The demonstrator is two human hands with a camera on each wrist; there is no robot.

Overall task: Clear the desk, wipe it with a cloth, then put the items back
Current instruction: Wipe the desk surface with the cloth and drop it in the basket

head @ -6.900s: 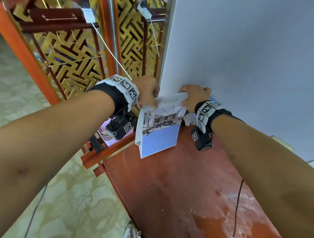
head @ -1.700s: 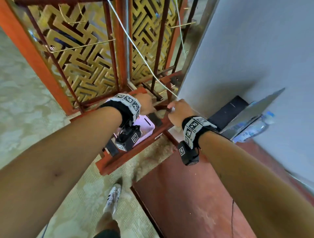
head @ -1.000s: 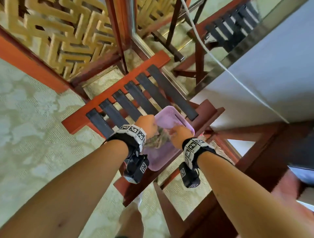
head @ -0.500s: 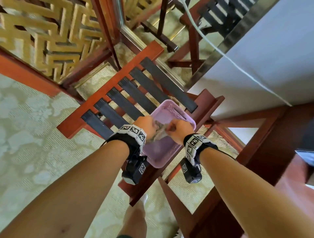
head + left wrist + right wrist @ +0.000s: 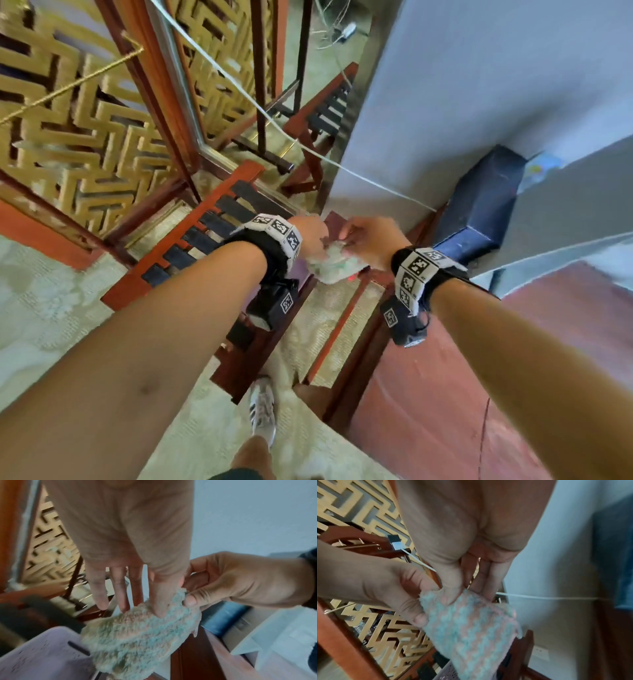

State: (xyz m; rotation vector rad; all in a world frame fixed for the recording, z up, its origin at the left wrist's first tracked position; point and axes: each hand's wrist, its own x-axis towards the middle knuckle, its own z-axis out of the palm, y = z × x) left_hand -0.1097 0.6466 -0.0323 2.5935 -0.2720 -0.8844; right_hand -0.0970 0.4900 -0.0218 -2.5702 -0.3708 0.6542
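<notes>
both hands [image 5: 171, 588] pinch the cloth [image 5: 137, 639] – just above the lilac basket [image 5: 42, 655].

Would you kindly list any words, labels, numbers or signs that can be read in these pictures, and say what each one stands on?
No text can be read in any view.
Wrist bands: black-and-white square marker patterns only, no letters or digits.
Bottle label by the dark blue box: coloured print, too blurred to read.
Cloth, lilac basket, wall socket: no writing visible.
</notes>
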